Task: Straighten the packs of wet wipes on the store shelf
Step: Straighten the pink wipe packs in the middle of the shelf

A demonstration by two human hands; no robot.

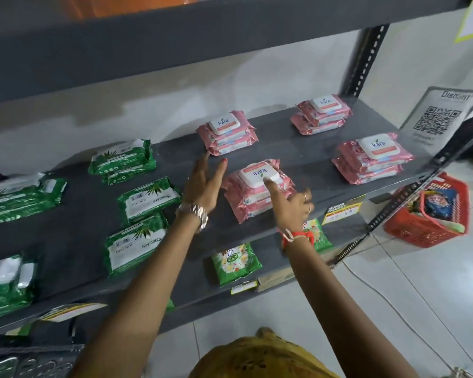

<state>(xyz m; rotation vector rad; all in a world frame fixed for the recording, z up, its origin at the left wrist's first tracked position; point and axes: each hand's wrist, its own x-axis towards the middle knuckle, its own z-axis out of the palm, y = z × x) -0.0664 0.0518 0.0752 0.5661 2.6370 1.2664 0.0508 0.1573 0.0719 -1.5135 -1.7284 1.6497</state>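
Pink Kara wet-wipe packs lie in small stacks on the grey shelf (306, 156). The front-middle stack (253, 196) is turned askew, its label upside down. My right hand (291, 205) rests on it, index finger touching the white lid. My left hand (205, 186) hovers just left of that stack, fingers spread, holding nothing. Other pink stacks sit behind (227, 132), at the back right (322, 114) and at the front right (372, 158). Green Origami packs (148, 199) lie at mixed angles on the left half.
A red basket (432, 211) with goods stands on the tiled floor at right. A QR-code sign (440, 118) leans at the shelf's right end. Green detergent pouches (235, 263) lie on the lower shelf. Another shelf board runs overhead.
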